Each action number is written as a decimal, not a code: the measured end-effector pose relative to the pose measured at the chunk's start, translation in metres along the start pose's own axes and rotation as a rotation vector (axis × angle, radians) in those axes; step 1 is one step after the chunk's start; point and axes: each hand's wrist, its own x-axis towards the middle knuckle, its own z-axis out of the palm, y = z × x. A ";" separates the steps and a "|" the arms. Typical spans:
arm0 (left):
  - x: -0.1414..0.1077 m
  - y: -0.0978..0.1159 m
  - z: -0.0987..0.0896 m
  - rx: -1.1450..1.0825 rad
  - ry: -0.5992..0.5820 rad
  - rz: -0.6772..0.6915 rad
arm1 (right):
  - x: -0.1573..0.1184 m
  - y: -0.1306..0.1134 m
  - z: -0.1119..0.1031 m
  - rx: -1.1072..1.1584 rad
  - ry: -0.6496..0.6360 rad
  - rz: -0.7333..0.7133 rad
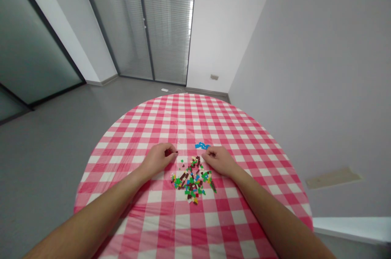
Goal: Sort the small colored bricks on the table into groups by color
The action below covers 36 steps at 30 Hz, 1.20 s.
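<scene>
Between the thumb and forefinger of my left hand [159, 156] is a small dark brick [176, 152]. My right hand [220, 160] has its fingers curled in a pinch at the right edge of the loose pile; whether a piece sits between the fingertips is too small to make out. A pile of small toy bricks [192, 183] in green, brown, white, yellow, red and blue spreads over the table in front of me, below and between both hands. Just beyond my right fingertips lies a separate cluster of blue bricks [201, 145].
The round table wears a red and white checked tablecloth [189, 116] under a glossy clear cover. Behind it stand glass partitions with blinds [168, 18]. A grey wall [324, 88] rises on the right, and a white power strip [165, 90] rests on the floor.
</scene>
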 end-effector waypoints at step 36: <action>0.004 -0.005 -0.003 0.068 -0.062 0.071 | 0.000 0.014 -0.002 0.266 -0.032 0.071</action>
